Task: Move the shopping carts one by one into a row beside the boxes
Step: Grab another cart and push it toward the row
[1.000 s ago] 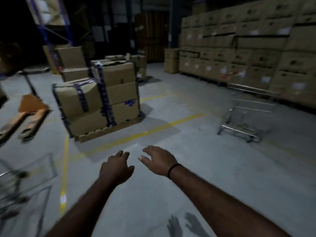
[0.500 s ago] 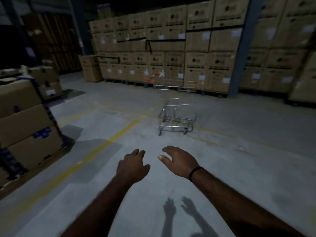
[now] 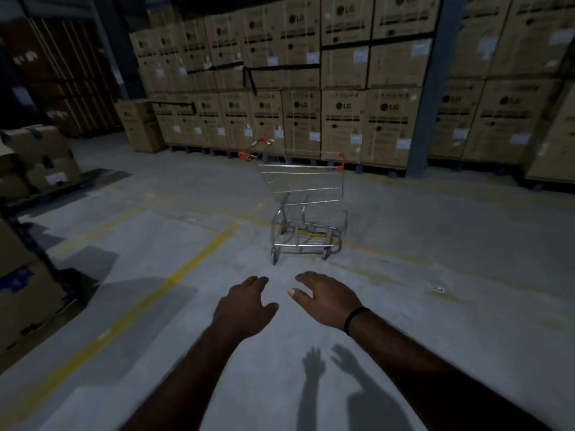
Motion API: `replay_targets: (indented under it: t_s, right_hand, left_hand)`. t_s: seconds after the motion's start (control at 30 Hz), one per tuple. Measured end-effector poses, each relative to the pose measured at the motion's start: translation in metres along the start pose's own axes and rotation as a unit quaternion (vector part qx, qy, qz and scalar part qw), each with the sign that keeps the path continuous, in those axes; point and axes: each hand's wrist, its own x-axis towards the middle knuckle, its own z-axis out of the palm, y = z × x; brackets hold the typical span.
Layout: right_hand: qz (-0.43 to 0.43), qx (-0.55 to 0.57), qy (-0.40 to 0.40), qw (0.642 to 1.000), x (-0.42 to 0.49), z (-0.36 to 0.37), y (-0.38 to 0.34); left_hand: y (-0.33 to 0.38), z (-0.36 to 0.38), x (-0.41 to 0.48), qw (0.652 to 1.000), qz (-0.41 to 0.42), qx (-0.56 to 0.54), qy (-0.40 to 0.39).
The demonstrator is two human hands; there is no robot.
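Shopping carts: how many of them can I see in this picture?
1. The shopping cart stands on the floor, ahead of the left hand and the right hand, before the stacked boxes. More carts may be outside the view or hidden in the dark.

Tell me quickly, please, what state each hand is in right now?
Left hand: open, holding nothing, short of the shopping cart.
Right hand: open, fingers relaxed, holding nothing.
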Motion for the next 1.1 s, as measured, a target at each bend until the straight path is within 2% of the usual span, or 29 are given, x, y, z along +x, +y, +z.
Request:
replay_targets:
  t_s: [0.2, 0.37, 0.53, 0.67, 1.1]
  right_hand:
    - [-0.029, 0.023, -0.011, 0.999, 0.107, 0.009, 0.005]
    - [-0.029, 0.049, 0.011, 0.998, 0.215, 0.014, 0.001]
    - [0.032, 0.157, 0.047, 0.986, 0.327, 0.015, -0.011]
    - [0.050, 0.216, 0.056, 0.974, 0.414, 0.018, -0.021]
    - [0.043, 0.233, 0.061, 0.970, 0.713, 0.020, 0.014]
  left_hand:
    - [-0.031, -0.006, 0.093, 0.999, -0.011, -0.013, 0.027]
    - [-0.075, -0.016, 0.191, 0.997, -0.011, -0.061, 0.043]
    - [-0.129, -0.038, 0.301, 0.995, -0.003, -0.091, 0.041]
    - [-0.174, -0.065, 0.383, 0.995, 0.003, -0.092, 0.043]
    - [-0.269, -0.100, 0.650, 0.998, -0.001, -0.054, 0.036]
